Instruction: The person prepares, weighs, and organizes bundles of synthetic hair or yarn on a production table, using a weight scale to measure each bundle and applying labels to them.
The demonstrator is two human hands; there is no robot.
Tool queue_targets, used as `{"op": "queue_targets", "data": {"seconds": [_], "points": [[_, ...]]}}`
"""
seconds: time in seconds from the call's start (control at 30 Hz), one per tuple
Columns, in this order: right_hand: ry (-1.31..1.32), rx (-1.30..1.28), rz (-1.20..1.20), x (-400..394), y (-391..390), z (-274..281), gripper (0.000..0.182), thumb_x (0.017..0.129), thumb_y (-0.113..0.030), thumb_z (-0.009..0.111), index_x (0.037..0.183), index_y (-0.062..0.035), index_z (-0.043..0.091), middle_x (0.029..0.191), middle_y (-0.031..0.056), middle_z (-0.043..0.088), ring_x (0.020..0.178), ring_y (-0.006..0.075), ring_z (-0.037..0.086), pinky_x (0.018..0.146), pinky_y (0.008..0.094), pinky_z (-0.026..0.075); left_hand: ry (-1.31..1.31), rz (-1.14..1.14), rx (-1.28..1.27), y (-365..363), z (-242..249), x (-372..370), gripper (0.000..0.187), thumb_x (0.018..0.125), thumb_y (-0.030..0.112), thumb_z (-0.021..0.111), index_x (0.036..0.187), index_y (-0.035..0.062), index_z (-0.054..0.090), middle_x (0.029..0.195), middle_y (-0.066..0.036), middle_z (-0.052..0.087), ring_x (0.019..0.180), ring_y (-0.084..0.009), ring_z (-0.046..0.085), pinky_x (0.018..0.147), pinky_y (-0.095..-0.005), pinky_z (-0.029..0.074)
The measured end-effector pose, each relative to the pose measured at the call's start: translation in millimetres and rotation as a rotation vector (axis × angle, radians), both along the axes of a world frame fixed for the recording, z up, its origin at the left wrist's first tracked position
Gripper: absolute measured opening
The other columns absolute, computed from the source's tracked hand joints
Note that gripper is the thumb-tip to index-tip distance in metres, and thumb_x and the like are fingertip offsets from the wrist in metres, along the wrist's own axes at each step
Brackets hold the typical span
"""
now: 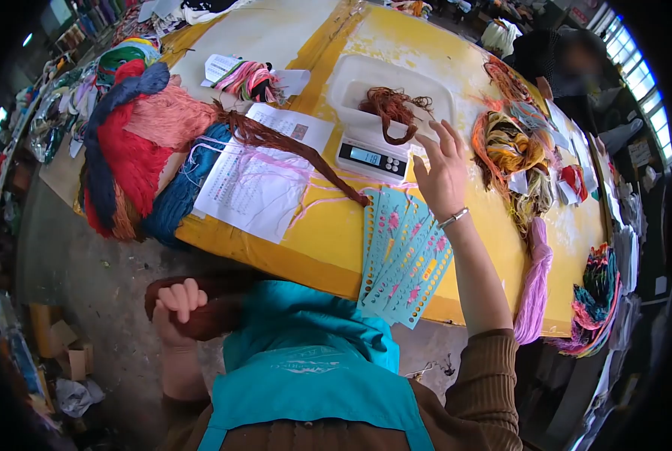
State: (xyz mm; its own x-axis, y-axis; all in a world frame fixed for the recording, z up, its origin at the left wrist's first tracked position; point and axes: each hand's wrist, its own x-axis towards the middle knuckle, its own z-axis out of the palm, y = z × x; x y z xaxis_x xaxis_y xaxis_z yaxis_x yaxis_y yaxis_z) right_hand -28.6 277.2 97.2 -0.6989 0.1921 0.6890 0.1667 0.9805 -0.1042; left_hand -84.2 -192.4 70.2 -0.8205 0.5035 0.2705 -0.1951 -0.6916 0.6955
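Observation:
Low at the left, beside the teal apron (313,368), my left hand (180,302) is closed around a dark reddish-brown yarn hank (219,316), which is partly blurred. My right hand (443,174) is open, fingers spread, just right of the digital scale (372,159), and seems to hold nothing. A white plastic tray (343,75) rests on the scale. In it lies a loose tangle of brown yarn (388,105), with one loop hanging over the front rim near the display. Below the right hand, fanned punched teal cards (404,255) overhang the table edge.
A long brown strand (298,150) crosses printed sheets (249,188) to the cards. Red, navy and pink hanks (137,135) hang off the table's left. Multicoloured yarns (513,146) and a lilac hank (533,286) lie right. A person (561,64) is at the far right.

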Motion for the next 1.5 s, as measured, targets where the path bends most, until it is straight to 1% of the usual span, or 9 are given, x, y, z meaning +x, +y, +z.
{"op": "queue_targets", "data": {"seconds": [0.17, 0.3, 0.4, 0.83, 0.93, 1.03, 1.13, 1.27, 1.5], "points": [[-0.024, 0.016, 0.020, -9, 4, -7, 0.036, 0.070, -0.007, 0.069, 0.106, -0.0102, 0.064, 0.130, 0.0106, 0.051, 0.130, 0.0311, 0.042, 0.101, 0.0434, 0.041, -0.120, -0.361, -0.028, 23, 3, 7, 0.034, 0.098, 0.040, 0.048, 0.081, 0.0115, 0.054, 0.076, -0.004, 0.056, 0.073, -0.0166, 0.050, 0.065, -0.0324, 0.042], [-0.064, 0.027, 0.020, -15, 3, -7, 0.037, 0.069, -0.007, 0.068, 0.105, -0.0090, 0.063, 0.131, 0.0119, 0.050, 0.130, 0.0316, 0.041, 0.101, 0.0451, 0.040, -0.127, -0.270, -0.051, 52, 10, 18, 0.049, 0.099, 0.035, 0.037, 0.130, 0.0016, 0.053, 0.098, -0.014, 0.062, 0.088, -0.0256, 0.057, 0.079, -0.0350, 0.046], [-0.070, 0.047, 0.026, -21, 3, -9, 0.033, 0.069, -0.007, 0.067, 0.102, -0.0083, 0.063, 0.130, 0.0122, 0.051, 0.130, 0.0312, 0.041, 0.100, 0.0450, 0.039, -0.214, -0.383, -0.014, 63, 11, 16, 0.052, 0.100, 0.032, 0.032, 0.138, -0.0014, 0.043, 0.130, -0.021, 0.056, 0.122, -0.0330, 0.052, 0.102, -0.0434, 0.041], [-0.035, 0.188, -0.025, -53, -6, -24, 0.009, 0.072, -0.009, 0.060, 0.079, -0.0059, 0.065, 0.119, 0.0116, 0.060, 0.126, 0.0286, 0.046, 0.102, 0.0450, 0.036, -0.170, -0.459, -0.143, 115, 36, 15, 0.055, 0.099, 0.029, 0.031, 0.144, -0.0025, 0.034, 0.153, -0.018, 0.031, 0.144, -0.0261, 0.026, 0.114, -0.0426, 0.024], [0.030, -0.113, 0.133, -34, -38, -6, 0.009, 0.074, -0.006, 0.063, 0.082, -0.0027, 0.063, 0.098, 0.0126, 0.065, 0.107, 0.0319, 0.056, 0.088, 0.0457, 0.043, -0.119, -0.381, -0.231, 130, 45, 10, 0.056, 0.098, 0.027, 0.030, 0.146, -0.0012, 0.032, 0.157, -0.011, 0.024, 0.147, -0.0193, 0.015, 0.117, -0.0431, 0.011], [-0.089, -1.207, 0.344, -8, -83, 4, 0.009, 0.086, -0.010, 0.064, 0.085, -0.0014, 0.062, 0.075, 0.0029, 0.062, 0.072, 0.0127, 0.058, 0.065, 0.0271, 0.045, -0.206, -0.386, -0.209, 143, 34, 4, 0.056, 0.098, 0.031, 0.034, 0.146, 0.0011, 0.033, 0.156, -0.008, 0.027, 0.146, -0.0181, 0.017, 0.116, -0.0451, 0.013], [-0.172, -1.685, 0.571, 13, -121, 10, 0.010, 0.089, -0.010, 0.064, 0.089, -0.0004, 0.063, 0.076, -0.0006, 0.060, 0.068, 0.0064, 0.053, 0.062, 0.0219, 0.042, -0.267, -0.427, -0.183, 157, 32, 2, 0.055, 0.100, 0.032, 0.035, 0.146, 0.0025, 0.034, 0.155, -0.006, 0.030, 0.145, -0.0171, 0.019, 0.115, -0.0451, 0.017], [-0.272, -1.770, 0.647, 25, -145, 12, 0.022, 0.085, -0.006, 0.068, 0.106, 0.0028, 0.066, 0.094, 0.0050, 0.069, 0.080, 0.0107, 0.063, 0.071, 0.0227, 0.047, -0.364, -0.446, -0.161, 167, 24, 4, 0.054, 0.100, 0.029, 0.034, 0.145, 0.0003, 0.036, 0.151, -0.007, 0.036, 0.143, -0.0173, 0.026, 0.114, -0.0409, 0.021], [-0.243, -1.730, 0.611, 30, -153, -7, 0.021, 0.085, 0.000, 0.065, 0.105, 0.0049, 0.066, 0.097, 0.0065, 0.069, 0.085, 0.0111, 0.063, 0.079, 0.0255, 0.050, -0.209, -0.462, -0.167, 174, 20, 9, 0.048, 0.100, 0.021, 0.033, 0.140, -0.0030, 0.042, 0.148, -0.010, 0.041, 0.135, -0.0175, 0.037, 0.113, -0.0329, 0.025]]}}
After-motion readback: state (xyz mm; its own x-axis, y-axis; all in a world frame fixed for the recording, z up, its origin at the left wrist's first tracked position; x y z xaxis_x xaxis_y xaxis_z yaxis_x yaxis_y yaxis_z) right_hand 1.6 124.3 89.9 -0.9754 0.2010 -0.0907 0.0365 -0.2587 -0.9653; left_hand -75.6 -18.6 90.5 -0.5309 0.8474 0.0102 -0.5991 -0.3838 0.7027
